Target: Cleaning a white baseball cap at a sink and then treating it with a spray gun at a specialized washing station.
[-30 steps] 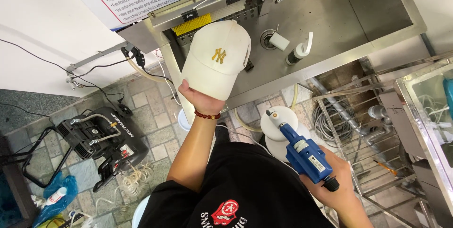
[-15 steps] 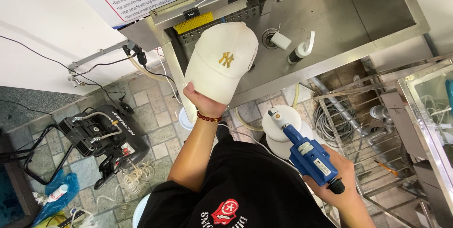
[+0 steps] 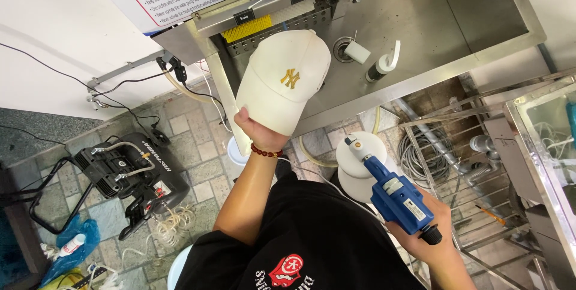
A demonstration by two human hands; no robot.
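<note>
Stone-tiled floor (image 3: 198, 164), white wall (image 3: 54, 38), steel workbench (image 3: 456, 20), black compressor (image 3: 129, 173), wire rack (image 3: 480, 170).

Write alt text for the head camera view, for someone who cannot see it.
Seen from above, a person's left hand holds a cream cap over a steel workbench, while the right hand grips a blue spray gun with a white cup. A black compressor stands on the tiled floor.

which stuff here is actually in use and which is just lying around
In use: white cap in the left hand; blue spray gun in the right hand.

Lying about: black compressor, coiled hose, blue bag, white pump bottle.
</note>
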